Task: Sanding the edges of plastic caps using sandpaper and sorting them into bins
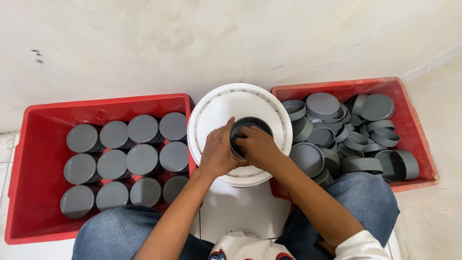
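Blue-jeaned knees (370,197) frame both hands: left hand (217,153) and right hand (257,146) grip together a grey cap (250,124) on a white bucket lid (216,110), between two red crates (33,159)

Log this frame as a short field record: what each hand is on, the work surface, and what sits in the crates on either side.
left hand: left hand grips the rim of the round grey plastic cap
right hand: right hand rests on the same cap, fingers over its near edge
work surface: upturned white plastic bucket, the cap lying on it
left crate: red plastic crate with neat rows of stacked grey caps
right crate: red plastic crate with a loose heap of grey caps
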